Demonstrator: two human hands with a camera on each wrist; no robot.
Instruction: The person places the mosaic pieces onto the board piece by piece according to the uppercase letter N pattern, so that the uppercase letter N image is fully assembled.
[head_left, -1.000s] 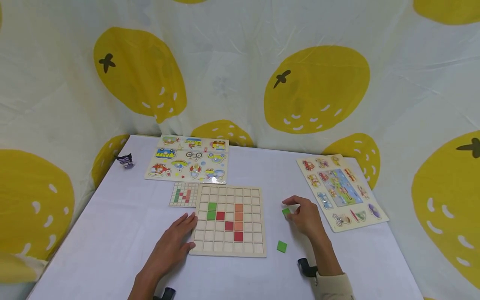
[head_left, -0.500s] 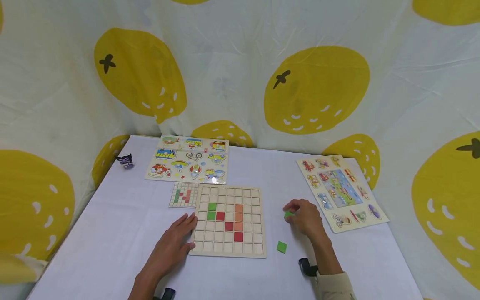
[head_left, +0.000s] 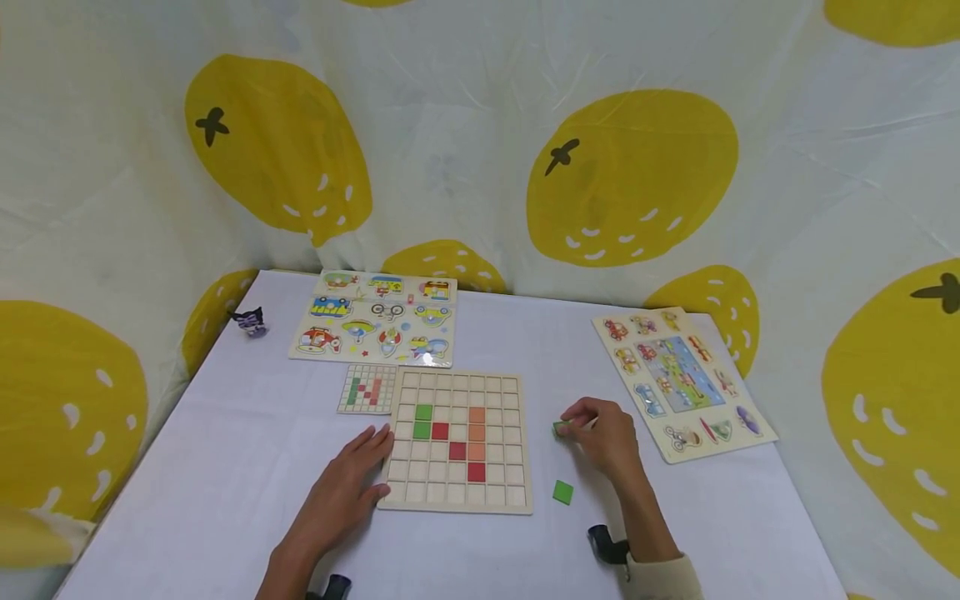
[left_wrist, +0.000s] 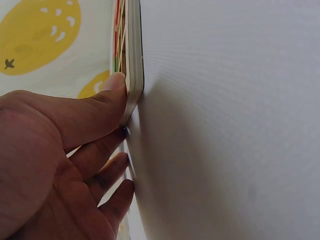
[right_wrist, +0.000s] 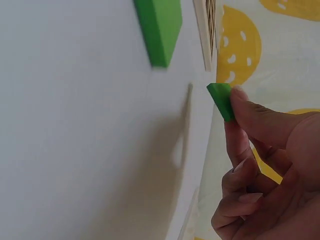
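A wooden grid board [head_left: 429, 492] lies flat on the white table, with green, red and orange square tiles in some of its cells. My left hand [head_left: 341, 492] rests at the board's left edge, thumb and fingertips against the frame with fingers fairly straight. To the right of the board, my right hand [head_left: 606, 433] pinches a green square tile [right_wrist: 220, 100] between thumb and finger, raised off the table in the right wrist view. A second green tile [head_left: 562, 492] lies on the table between the board and my right forearm.
A small pattern card [head_left: 366, 390] touches the board's upper left corner. Behind it lies a vehicle puzzle board [head_left: 378, 321]; another picture puzzle [head_left: 686, 383] lies at the right. A small dark figurine [head_left: 251, 322] stands at the far left.
My right hand has pinched the green tile, lifted it and moved slightly left toward the board. The left hand has stayed at the board's edge.
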